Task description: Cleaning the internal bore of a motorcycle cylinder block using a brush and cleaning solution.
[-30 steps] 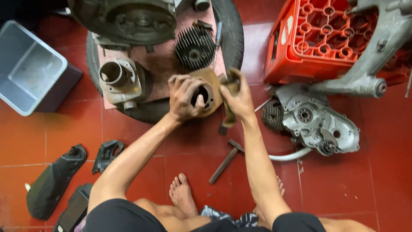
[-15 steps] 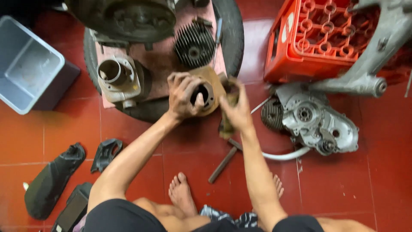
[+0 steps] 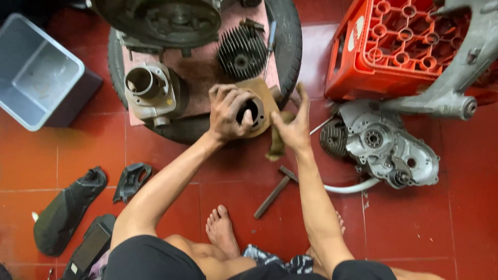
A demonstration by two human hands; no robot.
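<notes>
The floor (image 3: 446, 228) is glossy red tile, and a person sits on it with a bare foot (image 3: 220, 231) stretched forward. In front lies a black tyre (image 3: 288, 46) with a pinkish board (image 3: 202, 78) across it, carrying a pale engine cylinder (image 3: 148, 91) and a dark finned cylinder head (image 3: 241, 52). To the left stands a grey plastic bin (image 3: 39, 72); to the right, a red bottle crate (image 3: 399, 46) with a grey cast metal arm (image 3: 456, 78) across it, and below that a silvery engine casing (image 3: 386, 150). A hammer (image 3: 274, 193) lies on the tiles between the arms, and black plastic covers (image 3: 70, 210) lie at the lower left.

The left hand (image 3: 228, 111) is clenched around a brownish cylinder part (image 3: 257, 106) with a dark bore, held at the near edge of the tyre. The right hand (image 3: 293, 127) is just beside it, fingers spread upward, with a grimy rag (image 3: 276, 142) hanging from the palm; how firmly it pinches the rag is hard to tell.

A second ago the right hand was pressed against the part's right side; now it has come off and opened, while the left hand's grip is unchanged.
</notes>
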